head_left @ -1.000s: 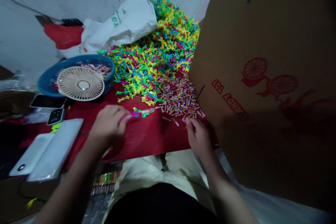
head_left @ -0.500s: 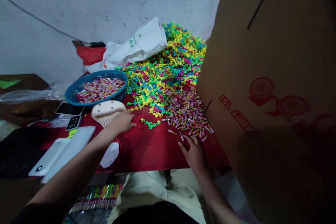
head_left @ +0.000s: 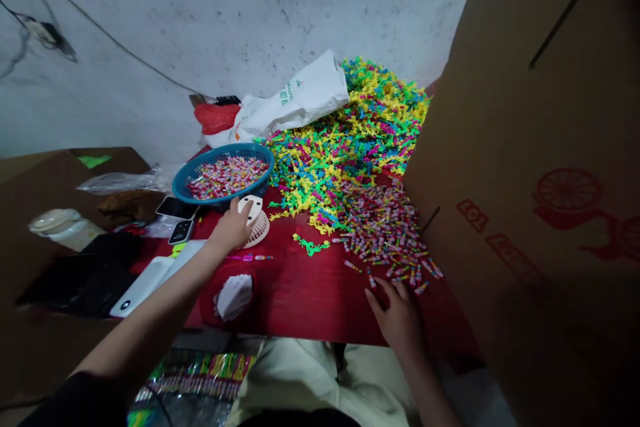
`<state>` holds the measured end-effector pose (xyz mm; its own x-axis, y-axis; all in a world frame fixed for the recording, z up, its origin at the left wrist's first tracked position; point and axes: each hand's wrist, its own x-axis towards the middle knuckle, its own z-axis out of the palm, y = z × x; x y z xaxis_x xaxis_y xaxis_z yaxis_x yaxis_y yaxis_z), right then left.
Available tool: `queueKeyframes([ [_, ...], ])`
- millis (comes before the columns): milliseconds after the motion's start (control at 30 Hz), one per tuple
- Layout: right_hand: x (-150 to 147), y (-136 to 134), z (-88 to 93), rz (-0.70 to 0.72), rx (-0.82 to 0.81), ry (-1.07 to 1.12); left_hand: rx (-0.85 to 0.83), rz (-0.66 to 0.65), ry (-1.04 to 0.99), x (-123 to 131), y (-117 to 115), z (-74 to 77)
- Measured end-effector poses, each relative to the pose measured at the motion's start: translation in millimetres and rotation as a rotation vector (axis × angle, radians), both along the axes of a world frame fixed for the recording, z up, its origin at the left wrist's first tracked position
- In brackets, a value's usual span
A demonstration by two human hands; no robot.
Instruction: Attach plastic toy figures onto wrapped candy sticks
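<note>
My left hand (head_left: 231,228) is closed round the edge of a small white fan (head_left: 257,228), its slatted grille facing up. Just below the fan, a thin pink piece with a small wrapped candy tube (head_left: 263,257) lies on the red cloth (head_left: 310,300). My right hand (head_left: 401,317) rests at the near edge of a pile of small wrapped candy tubes (head_left: 383,227), thumb and fingers apart. One loose tube (head_left: 371,277) lies close to its fingertips. Between the hands lie a few green and yellow plastic figures (head_left: 311,245).
A blue basket (head_left: 181,181) of candy tubes stands behind the fan. Colourful plastic figures (head_left: 345,147) are heaped at the back beside a white sack (head_left: 300,97). A tall cardboard box (head_left: 500,133) borders the right. Phones (head_left: 180,231) and a white power bank-like slab (head_left: 145,285) lie left.
The view has shifted, so everything sits further right and lower. My left hand has taken hold of the fan, which is turned differently. My right hand stays by the candy pile.
</note>
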<state>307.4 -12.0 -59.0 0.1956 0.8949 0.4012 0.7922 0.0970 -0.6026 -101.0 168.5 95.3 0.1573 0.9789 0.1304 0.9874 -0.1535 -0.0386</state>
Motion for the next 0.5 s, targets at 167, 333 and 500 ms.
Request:
queueKeyframes([
  [167,1.9,0.2,-3.3,0.005,0.004,0.010,0.114,-0.002,-0.141,-6.7,11.6,8.8],
  [333,-5.4,-2.0,12.8,-0.033,0.075,0.145,0.202,-0.026,-0.320,-5.3,6.6,29.2],
  [500,-51.6,-2.7,68.5,0.172,0.151,0.382,0.154,-0.055,-0.563,16.6,-14.6,52.8],
])
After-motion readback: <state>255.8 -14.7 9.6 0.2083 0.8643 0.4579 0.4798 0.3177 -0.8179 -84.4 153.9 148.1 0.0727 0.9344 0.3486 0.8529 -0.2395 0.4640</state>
